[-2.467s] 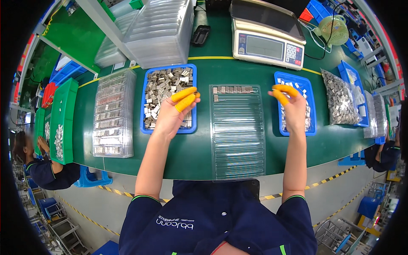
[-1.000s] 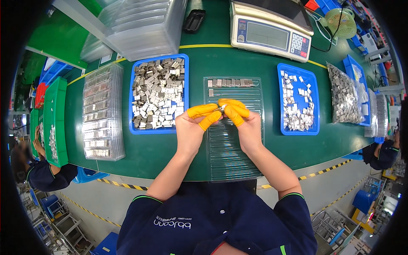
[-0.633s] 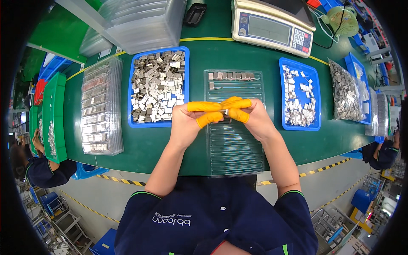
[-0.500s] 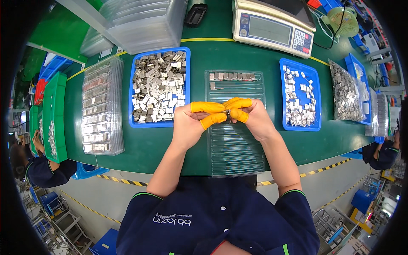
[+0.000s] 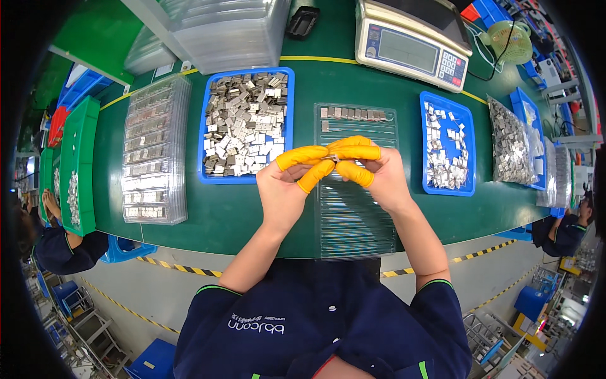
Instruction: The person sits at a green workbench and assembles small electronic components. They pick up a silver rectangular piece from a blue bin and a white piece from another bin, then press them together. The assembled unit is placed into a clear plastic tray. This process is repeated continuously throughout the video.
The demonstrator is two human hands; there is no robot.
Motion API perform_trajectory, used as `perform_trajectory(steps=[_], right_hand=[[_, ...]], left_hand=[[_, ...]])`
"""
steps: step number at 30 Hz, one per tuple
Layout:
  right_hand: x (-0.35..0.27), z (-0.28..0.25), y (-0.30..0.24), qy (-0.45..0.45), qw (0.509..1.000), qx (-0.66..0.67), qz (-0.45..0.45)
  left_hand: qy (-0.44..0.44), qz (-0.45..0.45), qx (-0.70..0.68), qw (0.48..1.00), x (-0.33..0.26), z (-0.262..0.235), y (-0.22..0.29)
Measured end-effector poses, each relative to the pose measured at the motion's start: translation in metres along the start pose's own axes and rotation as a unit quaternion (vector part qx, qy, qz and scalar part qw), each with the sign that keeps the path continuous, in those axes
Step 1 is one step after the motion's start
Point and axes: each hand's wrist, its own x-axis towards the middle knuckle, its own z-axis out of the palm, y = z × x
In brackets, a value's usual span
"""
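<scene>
My left hand (image 5: 291,179) and my right hand (image 5: 377,172) meet over the clear ribbed plastic tray (image 5: 355,221), with yellow finger cots on the fingers. Between the thumbs and fingertips of both hands a small metal part (image 5: 334,158) is pinched; mostly covered, its exact kind does not show. Beyond my hands, a row of small silvery metal pieces (image 5: 353,114) fills the tray's far slot, and a single piece (image 5: 325,126) lies at the left of the slot below.
Left of the tray is a blue bin (image 5: 291,114) heaped with metal pieces, then stacked filled trays (image 5: 154,158). To the right stand another blue bin (image 5: 472,164) of small parts and a bulging clear bag (image 5: 510,145). A digital scale (image 5: 410,47) sits behind. Co-workers are at both sides.
Both hands have shifted slightly away from me along the tray, still together on the small part. My right thumb has changed its angle. The whole view has shifted slightly.
</scene>
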Motion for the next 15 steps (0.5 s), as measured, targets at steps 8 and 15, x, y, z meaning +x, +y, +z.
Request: perform_trajectory(steps=[8,15], right_hand=[[0.042,-0.013,0.015,0.123,0.89,-0.414,-0.146],[0.045,-0.02,0.034,0.109,0.713,-0.627,-0.294]], left_hand=[[0.003,0.21,0.422,0.882,-0.012,-0.014,0.005],[0.083,0.199,0.497,0.841,-0.025,-0.057,0.013]])
